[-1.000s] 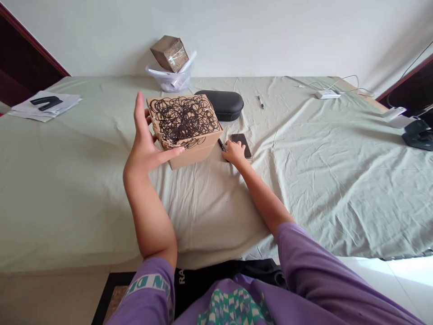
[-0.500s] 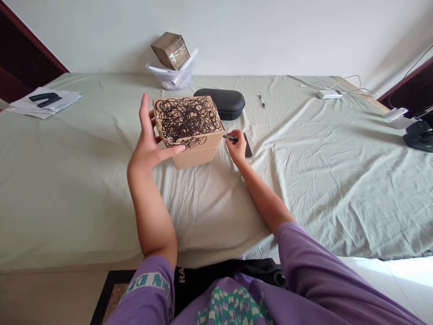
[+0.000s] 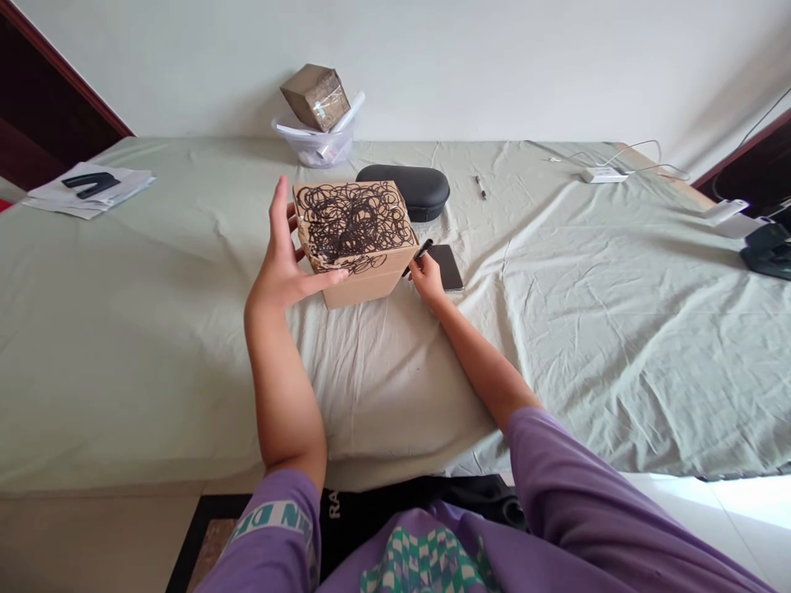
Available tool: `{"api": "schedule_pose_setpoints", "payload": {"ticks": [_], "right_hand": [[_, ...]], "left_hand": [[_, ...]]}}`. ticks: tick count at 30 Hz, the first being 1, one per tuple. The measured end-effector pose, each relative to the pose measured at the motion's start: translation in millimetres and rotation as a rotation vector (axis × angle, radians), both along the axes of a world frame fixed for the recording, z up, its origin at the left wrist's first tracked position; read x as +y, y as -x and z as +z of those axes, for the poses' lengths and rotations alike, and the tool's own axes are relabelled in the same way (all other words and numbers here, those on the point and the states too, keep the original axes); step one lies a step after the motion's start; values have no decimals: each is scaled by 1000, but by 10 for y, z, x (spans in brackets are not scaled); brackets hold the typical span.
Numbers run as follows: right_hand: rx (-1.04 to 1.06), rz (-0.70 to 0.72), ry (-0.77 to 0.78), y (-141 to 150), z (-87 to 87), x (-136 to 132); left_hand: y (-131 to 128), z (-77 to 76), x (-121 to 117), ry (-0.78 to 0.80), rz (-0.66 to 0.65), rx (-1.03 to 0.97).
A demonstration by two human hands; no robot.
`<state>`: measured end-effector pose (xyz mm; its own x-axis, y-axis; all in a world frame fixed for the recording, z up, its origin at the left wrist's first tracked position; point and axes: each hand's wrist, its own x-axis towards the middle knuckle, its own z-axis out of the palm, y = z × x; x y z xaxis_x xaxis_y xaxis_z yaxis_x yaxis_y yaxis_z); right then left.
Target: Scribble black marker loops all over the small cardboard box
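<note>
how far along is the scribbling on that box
Done: the top face of the cardboard box is almost wholly covered in black scribble. In hand: the left hand tilts the box while the right hand grips a black marker beside it. Left: the front side shows bare cardboard.

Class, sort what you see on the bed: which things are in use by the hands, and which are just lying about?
In use:
left hand holding the scribbled cardboard box
right hand holding the black marker

Lying about:
phone
black case
plastic tub holding a small box
pen
papers
white charger
</note>
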<state>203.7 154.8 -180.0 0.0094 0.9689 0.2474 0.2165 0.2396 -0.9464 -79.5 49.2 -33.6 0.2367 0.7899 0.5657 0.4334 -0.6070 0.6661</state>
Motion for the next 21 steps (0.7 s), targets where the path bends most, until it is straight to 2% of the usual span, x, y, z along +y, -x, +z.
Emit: {"api": "schedule_pose_setpoints", "payload": {"ticks": [8, 12, 16, 21], "right_hand": [[77, 47, 60, 4, 89, -91], [89, 57, 73, 1, 212, -125], [118, 5, -12, -100, 496, -105], [246, -144, -317, -257, 1060, -256]], "left_hand": [[-39, 43, -25, 29, 3, 16], [-45, 39, -32, 53, 3, 16], [-36, 30, -34, 60, -24, 1], [-67, 13, -37, 159, -70, 51]]}}
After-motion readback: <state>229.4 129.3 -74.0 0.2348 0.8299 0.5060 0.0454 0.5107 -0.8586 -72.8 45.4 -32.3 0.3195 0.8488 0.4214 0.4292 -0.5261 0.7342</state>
